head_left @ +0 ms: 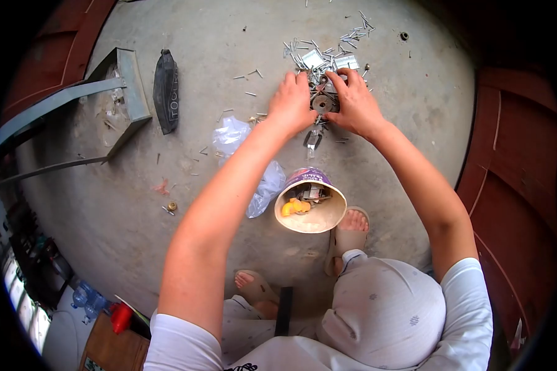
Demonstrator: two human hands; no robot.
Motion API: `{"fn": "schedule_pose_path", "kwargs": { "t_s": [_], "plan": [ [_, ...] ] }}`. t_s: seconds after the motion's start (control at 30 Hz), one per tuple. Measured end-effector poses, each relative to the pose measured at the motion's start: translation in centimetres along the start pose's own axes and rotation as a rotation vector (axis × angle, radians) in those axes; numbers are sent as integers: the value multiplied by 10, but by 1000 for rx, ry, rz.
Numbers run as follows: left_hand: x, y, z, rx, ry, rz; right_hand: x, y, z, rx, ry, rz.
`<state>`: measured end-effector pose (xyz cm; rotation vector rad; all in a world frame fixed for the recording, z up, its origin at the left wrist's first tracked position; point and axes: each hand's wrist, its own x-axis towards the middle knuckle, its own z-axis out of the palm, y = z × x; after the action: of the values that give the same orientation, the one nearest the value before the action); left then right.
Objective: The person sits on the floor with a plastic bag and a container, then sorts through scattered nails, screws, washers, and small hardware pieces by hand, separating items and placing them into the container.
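Observation:
My left hand (pixel 293 102) and my right hand (pixel 356 104) press in from both sides on a small heap of dark metal parts. Thumbs and fingers curl around the heap. A round metal disc with a centre hole (pixel 322 104) shows between the thumbs. Scattered silver nails or screws (pixel 351 38) lie beyond my fingertips, with a white-and-silver packet (pixel 313 59) and a second packet (pixel 346 62) among them. Toward me, a paper tub (pixel 319 219) lies tilted with its mouth facing me, holding a yellow piece (pixel 295 206) and small metal bits.
Crumpled clear plastic bags (pixel 267 188) lie left of the tub. Farther left are a black pouch (pixel 166 93) and an angled metal frame (pixel 130 93). A brass-coloured fitting (pixel 172 206) and loose nails dot the concrete floor (pixel 210 55). Reddish-brown metal panels (pixel 513 161) stand at right.

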<state>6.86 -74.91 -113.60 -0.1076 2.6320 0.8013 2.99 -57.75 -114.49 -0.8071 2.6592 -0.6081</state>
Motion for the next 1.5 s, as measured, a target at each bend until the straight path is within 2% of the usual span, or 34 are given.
{"fn": "schedule_pose_path", "kwargs": {
  "t_s": [0.1, 0.23, 0.4, 0.5, 0.6, 0.7, 0.93, 1.0, 1.07, 1.17, 1.23, 1.33, 1.4, 1.5],
  "plan": [
    [-1, -2, 7, -135, 28, -20, 0, 0, 5, 107, 67, 42],
    [3, -4, 27, -357, 133, -52, 1, -1, 12, 283, 33, 186],
    [15, -4, 34, -478, 57, -127, 0, 2, 15, 377, 20, 188],
    [17, -3, 33, -657, -19, -184, 0, 4, 12, 514, -26, 262],
    [18, -1, 32, -816, -87, -205, 2, 15, 14, 853, -135, 341],
    [13, 2, 31, -838, -114, -206, -7, 8, 6, 907, -179, 404],
    [-37, 33, 3, -704, 87, -162, -37, -22, -10, 860, -30, 321],
    [-74, 46, -13, -656, 131, -135, -59, -49, -34, 819, -24, 290],
    [-123, 60, -22, -737, 185, -142, -88, -77, -51, 865, -57, 272],
    [-186, 76, -19, -953, 162, -305, -127, -106, -65, 766, -213, 148],
    [-208, 86, -2, -1066, 191, -408, -146, -109, -52, 769, -236, 154],
    [-232, 73, 34, -1023, 160, -484, -166, -108, -29, 726, -312, 118],
    [-242, 61, 47, -919, 137, -423, -172, -115, -25, 647, -415, 128],
    [-243, 51, 42, -774, 41, -341, -171, -116, -9, 498, -334, 15]
  ]
}}
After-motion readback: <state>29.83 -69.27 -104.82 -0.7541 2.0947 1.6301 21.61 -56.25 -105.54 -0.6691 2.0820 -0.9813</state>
